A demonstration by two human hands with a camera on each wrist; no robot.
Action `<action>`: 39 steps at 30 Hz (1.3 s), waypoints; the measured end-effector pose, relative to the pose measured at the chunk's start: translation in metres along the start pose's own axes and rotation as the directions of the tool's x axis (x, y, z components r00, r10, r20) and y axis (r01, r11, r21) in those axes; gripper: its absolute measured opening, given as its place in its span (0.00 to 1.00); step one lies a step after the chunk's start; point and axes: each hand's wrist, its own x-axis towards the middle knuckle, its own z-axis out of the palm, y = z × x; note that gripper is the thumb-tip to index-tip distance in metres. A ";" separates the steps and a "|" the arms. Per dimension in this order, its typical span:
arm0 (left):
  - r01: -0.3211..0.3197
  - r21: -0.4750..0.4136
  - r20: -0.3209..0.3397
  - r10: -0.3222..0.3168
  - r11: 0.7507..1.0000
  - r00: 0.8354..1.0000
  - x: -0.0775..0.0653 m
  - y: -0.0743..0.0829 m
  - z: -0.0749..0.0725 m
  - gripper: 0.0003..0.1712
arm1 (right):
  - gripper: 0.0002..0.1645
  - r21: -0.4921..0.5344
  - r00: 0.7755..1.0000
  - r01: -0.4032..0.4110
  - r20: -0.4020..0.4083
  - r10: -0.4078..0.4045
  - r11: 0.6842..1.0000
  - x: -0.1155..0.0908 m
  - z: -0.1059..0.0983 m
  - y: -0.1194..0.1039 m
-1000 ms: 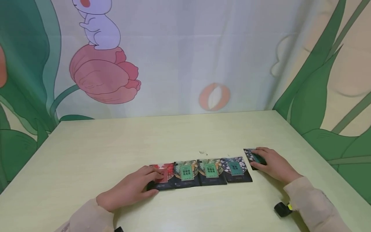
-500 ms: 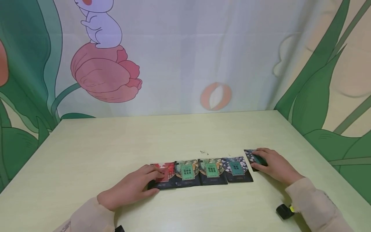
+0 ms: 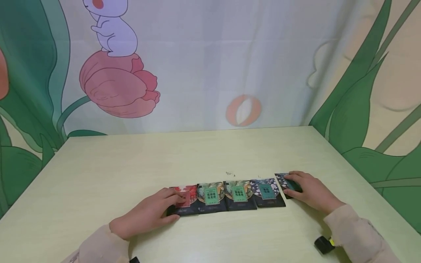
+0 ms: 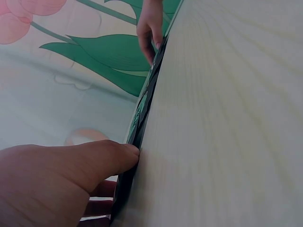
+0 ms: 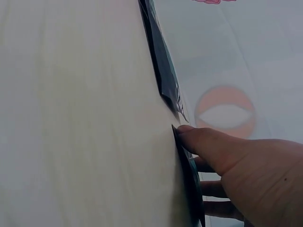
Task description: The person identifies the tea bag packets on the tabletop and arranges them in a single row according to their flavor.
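Several flat tea sachets lie in a row on the table. At the row's left end, my left hand (image 3: 154, 210) rests over the red sachet (image 3: 192, 208), its fingers on the face and its thumb along the near edge. To the right come two green-labelled sachets, the first (image 3: 212, 197) beside the second (image 3: 239, 195), then a dark blue flowered sachet (image 3: 268, 193). My right hand (image 3: 310, 190) grips another dark blue flowered sachet (image 3: 281, 179), thumb at the near edge and fingers reaching over it. In the right wrist view, a narrow gap separates this sachet (image 5: 189, 184) from the row.
A pale wooden table (image 3: 131, 160) carries everything. Small dark marks (image 3: 230, 173) show just behind the row. A printed curtain (image 3: 197, 73) hangs at the table's back edge. Below the right sleeve there is a black object (image 3: 323, 244) with a yellow part.
My right hand has slid its sachet slightly toward me, closer in line with the row. The left hand and the row have stayed put.
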 end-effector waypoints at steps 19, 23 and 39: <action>0.012 -0.004 0.011 -0.012 1.000 1.000 0.000 0.001 0.000 0.20 | 0.33 -0.022 0.999 0.026 -0.026 -0.027 0.999 -0.007 0.003 -0.004; 0.008 0.004 0.006 -0.008 1.000 1.000 0.000 -0.001 0.002 0.20 | 0.34 -0.029 0.999 0.025 -0.021 -0.026 0.999 -0.008 0.003 -0.003; 0.000 0.017 -0.004 0.001 1.000 1.000 0.000 0.000 0.002 0.20 | 0.34 -0.028 0.999 0.043 -0.022 -0.043 0.999 -0.014 0.002 -0.008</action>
